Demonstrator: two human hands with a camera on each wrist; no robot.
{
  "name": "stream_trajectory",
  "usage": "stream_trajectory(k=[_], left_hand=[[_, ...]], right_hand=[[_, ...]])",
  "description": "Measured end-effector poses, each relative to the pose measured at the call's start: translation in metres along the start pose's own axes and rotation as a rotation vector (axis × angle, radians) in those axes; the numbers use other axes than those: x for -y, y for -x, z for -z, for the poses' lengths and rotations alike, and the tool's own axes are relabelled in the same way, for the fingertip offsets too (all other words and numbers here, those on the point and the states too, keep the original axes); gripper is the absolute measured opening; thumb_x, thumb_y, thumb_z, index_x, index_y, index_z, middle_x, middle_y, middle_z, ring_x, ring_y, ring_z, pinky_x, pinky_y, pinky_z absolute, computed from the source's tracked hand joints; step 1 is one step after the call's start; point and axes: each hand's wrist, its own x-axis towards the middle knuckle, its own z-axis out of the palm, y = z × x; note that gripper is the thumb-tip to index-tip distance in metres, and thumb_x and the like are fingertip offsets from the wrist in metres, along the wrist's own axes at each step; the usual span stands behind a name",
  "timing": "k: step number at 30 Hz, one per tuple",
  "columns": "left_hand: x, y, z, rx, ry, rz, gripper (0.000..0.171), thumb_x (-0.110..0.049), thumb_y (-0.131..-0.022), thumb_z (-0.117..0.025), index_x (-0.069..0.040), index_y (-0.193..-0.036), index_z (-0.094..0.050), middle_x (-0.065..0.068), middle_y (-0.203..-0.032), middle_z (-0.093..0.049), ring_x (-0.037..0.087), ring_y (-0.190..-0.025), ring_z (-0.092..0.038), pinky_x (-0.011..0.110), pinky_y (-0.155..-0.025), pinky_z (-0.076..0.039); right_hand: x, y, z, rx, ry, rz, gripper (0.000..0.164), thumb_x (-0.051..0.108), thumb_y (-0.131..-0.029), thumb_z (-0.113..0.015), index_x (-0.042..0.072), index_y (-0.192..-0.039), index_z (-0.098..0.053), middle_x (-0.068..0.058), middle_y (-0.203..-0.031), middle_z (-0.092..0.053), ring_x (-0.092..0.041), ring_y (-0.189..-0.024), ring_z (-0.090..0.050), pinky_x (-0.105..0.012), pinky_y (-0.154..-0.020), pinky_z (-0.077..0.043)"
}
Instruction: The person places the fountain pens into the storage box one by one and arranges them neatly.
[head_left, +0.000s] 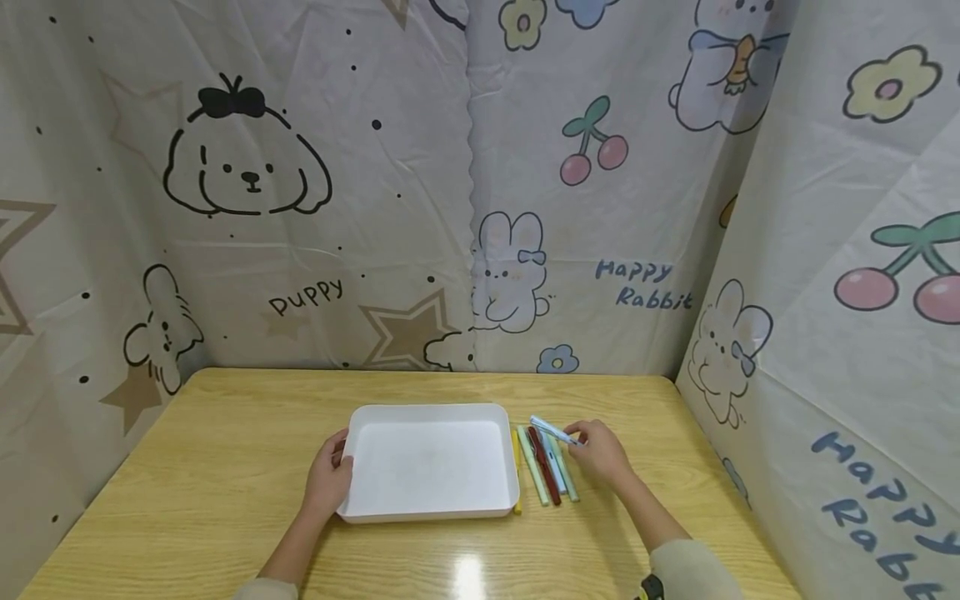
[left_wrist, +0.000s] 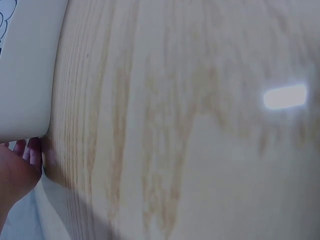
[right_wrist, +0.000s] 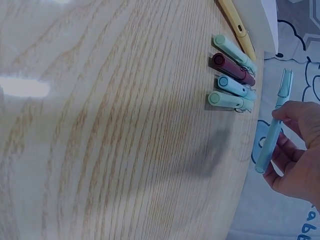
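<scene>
A shallow white tray point(head_left: 431, 462) lies on the table, and my left hand point(head_left: 327, 482) grips its left side. In the left wrist view, the fingers of that left hand point(left_wrist: 20, 167) meet the tray's lower corner point(left_wrist: 25, 100). Between thumb and fingers, my right hand point(head_left: 600, 450) pinches a light blue pen point(right_wrist: 272, 135) with a clip, held above the table. Below it, to the right of the tray, several pens lie side by side: a yellow pen point(right_wrist: 237, 25), a dark red pen point(right_wrist: 232, 69), a second light blue pen point(right_wrist: 234, 86) and light green pens point(right_wrist: 225, 100).
The wooden table point(head_left: 240, 442) has patterned curtains point(head_left: 405, 192) behind it and at both sides. The yellow pen lies against the tray's right wall. A bright light reflection point(head_left: 468, 575) shows on the table's front part.
</scene>
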Motion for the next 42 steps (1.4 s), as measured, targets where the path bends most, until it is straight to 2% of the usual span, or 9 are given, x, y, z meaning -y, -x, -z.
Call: stream_trajectory(k=[14, 25, 42], left_hand=[[-0.006, 0.001, 0.000, 0.003, 0.004, -0.008, 0.048, -0.003, -0.096, -0.034, -0.002, -0.143, -0.028, 0.025, -0.139, -0.038, 0.040, -0.126, -0.040, 0.052, -0.103, -0.038], [-0.001, 0.000, 0.000, 0.004, -0.010, -0.006, 0.048, -0.004, -0.096, -0.035, -0.002, -0.143, -0.028, 0.026, -0.140, -0.037, 0.040, -0.127, -0.039, 0.052, -0.104, -0.037], [0.000, 0.001, 0.001, 0.006, -0.005, -0.002, 0.048, -0.004, -0.096, -0.035, -0.002, -0.143, -0.028, 0.025, -0.140, -0.037, 0.040, -0.127, -0.039, 0.053, -0.104, -0.037]], right_hand=[[0.008, -0.001, 0.001, 0.019, 0.014, 0.027, 0.022, 0.010, -0.083, -0.063, 0.009, -0.105, -0.068, -0.009, -0.084, -0.054, -0.016, -0.064, -0.043, -0.026, -0.054, -0.034], [0.011, -0.001, -0.002, 0.037, 0.010, 0.031, 0.021, 0.008, -0.082, -0.063, 0.009, -0.103, -0.069, -0.006, -0.081, -0.052, -0.016, -0.065, -0.044, -0.026, -0.054, -0.035], [0.019, -0.002, -0.006, 0.033, 0.007, 0.088, 0.023, 0.006, -0.078, -0.063, 0.007, -0.100, -0.070, -0.005, -0.078, -0.052, -0.015, -0.068, -0.046, -0.026, -0.056, -0.037]])
